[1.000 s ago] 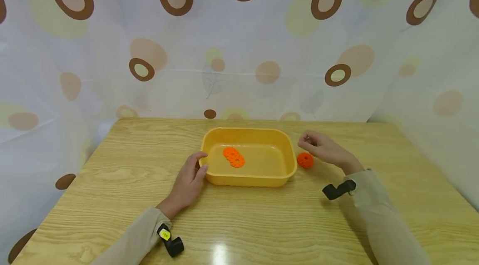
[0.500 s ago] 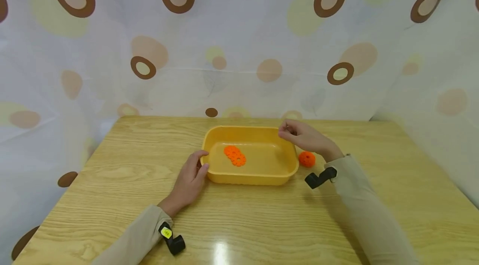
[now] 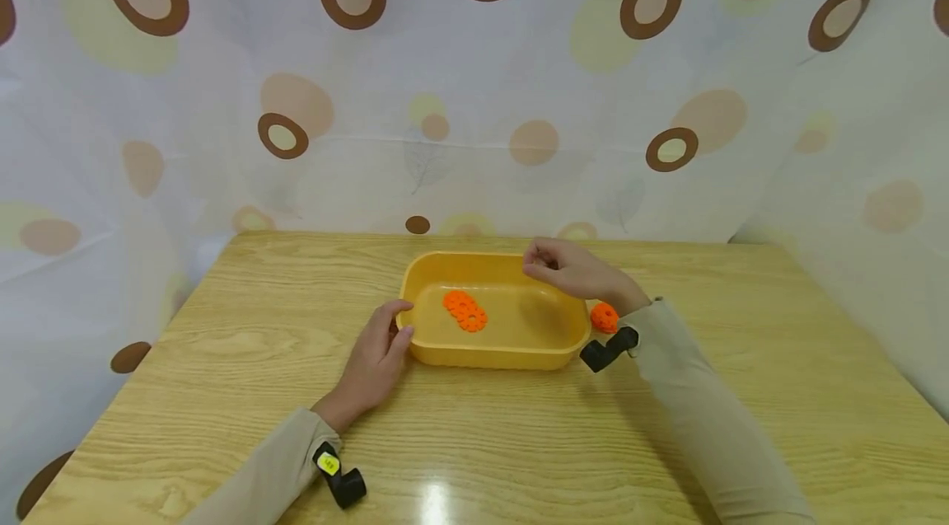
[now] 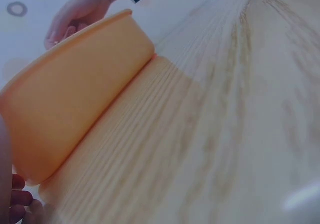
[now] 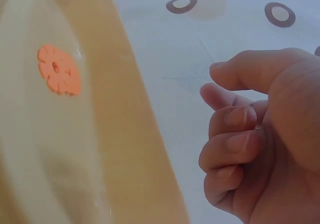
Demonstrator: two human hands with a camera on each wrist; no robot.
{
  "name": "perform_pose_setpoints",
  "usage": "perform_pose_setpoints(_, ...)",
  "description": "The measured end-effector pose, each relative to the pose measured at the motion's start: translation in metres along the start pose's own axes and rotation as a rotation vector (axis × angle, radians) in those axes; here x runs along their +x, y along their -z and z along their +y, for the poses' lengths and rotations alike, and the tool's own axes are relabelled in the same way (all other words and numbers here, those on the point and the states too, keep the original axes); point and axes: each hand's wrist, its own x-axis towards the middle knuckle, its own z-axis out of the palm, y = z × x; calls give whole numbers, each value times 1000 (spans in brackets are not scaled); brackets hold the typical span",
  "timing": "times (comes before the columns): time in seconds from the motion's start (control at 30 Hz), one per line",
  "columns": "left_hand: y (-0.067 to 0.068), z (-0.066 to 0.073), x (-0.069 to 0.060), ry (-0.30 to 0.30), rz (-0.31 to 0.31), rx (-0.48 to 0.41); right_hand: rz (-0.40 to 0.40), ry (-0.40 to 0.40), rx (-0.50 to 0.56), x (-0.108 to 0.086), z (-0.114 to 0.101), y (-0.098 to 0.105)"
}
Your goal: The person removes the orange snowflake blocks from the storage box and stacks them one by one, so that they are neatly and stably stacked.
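The yellow tray [image 3: 489,358] stands on the table, its left end gripped by the left hand [image 3: 371,362], thumb over the near corner. Flat orange notched discs [image 3: 465,311] overlap one another on the tray's floor, left of its middle. Above the tray's far right rim hovers the right hand [image 3: 574,268]. In the right wrist view the fingers of the right hand [image 5: 270,129] are curled, thumb and index tips close together, with no object visible between them. An orange piece, seemingly stacked discs [image 3: 604,317], lies just outside the tray's right end, beside the right wrist.
The wooden table [image 3: 474,442] extends around the tray. Behind it hangs a white cloth [image 3: 474,195] with brown and beige circles, which also covers both sides. A small black camera is strapped at each sleeve cuff.
The right hand has moved left from beside the orange stack to over the tray's far right part. The left hand and the discs in the tray have stayed put.
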Motion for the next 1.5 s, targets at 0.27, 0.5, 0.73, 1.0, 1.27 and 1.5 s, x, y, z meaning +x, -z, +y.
perform_pose_setpoints(0.27, 1, -1, -2, 1, 5, 1, -96, 22, -29, 11, -10, -7)
perform_pose_setpoints(0.5, 1, -1, -3, 0, 5, -3, -177, -9, -68, 21, -13, -12)
perform_pose_setpoints(0.73, 0, -1, -4, 13, -9, 1, -221, -23, -45, 30, -21, -18)
perform_pose_setpoints(1.0, -1, -1, -5, 6, -3, 0, -238, -27, -55, 38, -27, -25)
perform_pose_setpoints(1.27, -3, -1, -4, -10, 8, -6, -260, -40, -52, 48, -20, -33)
perform_pose_setpoints(1.5, -1, -1, -1, -17, 16, 6, -313, -11, 14, 58, -17, -34)
